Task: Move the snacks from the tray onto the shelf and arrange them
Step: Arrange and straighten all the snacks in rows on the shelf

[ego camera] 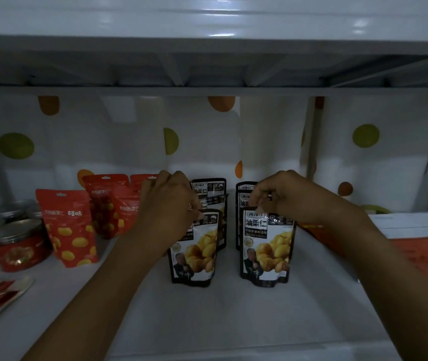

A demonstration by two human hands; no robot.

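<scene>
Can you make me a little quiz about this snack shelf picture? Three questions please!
1. True or false: the left hand and right hand each pinch the top of a black pouch.
2. What colour are the pouches left of the hands?
3. The jars have: A) metal lids B) no lids

Key: 1 true; 2 red; 3 A

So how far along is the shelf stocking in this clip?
Well under way. Done: red chestnut pouches and black chestnut pouches stand in rows on the white shelf. In hand: left hand and right hand each pinch the top of a front black pouch. Left: red packets on the flat tray at far left.
</scene>
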